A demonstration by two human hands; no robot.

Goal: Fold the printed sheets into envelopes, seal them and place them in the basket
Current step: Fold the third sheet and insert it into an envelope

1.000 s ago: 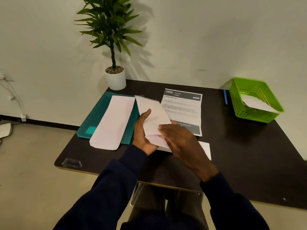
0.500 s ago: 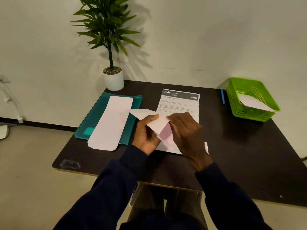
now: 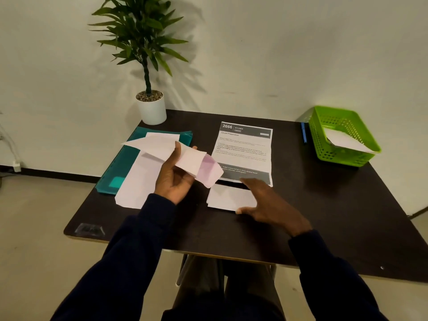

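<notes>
**Envelope in the left hand, folded sheet under the right**

Head view: I have my left hand [image 3: 172,179] lifted above the table [image 3: 347,223], thumb on top and fingers curled beneath, pinching an envelope [image 3: 185,156] whose flap end points toward 4 o'clock. My right hand [image 3: 266,205] lies on the table with fingers spread loosely, thumb touching the near edge of a folded sheet [image 3: 229,196] but not yet gripping it. At 12 o'clock from that sheet lies a printed sheet [image 3: 245,151], unfolded. At 9 o'clock a spare envelope [image 3: 139,184] rests on a teal folder [image 3: 120,172]. The basket [image 3: 342,137] stands at 2 o'clock, well apart, with one envelope already in it.

I judge the step in hand is stuffing: next I must pick up the folded sheet, hold the envelope's mouth open and slide the sheet in squarely, without snagging a corner.
</notes>
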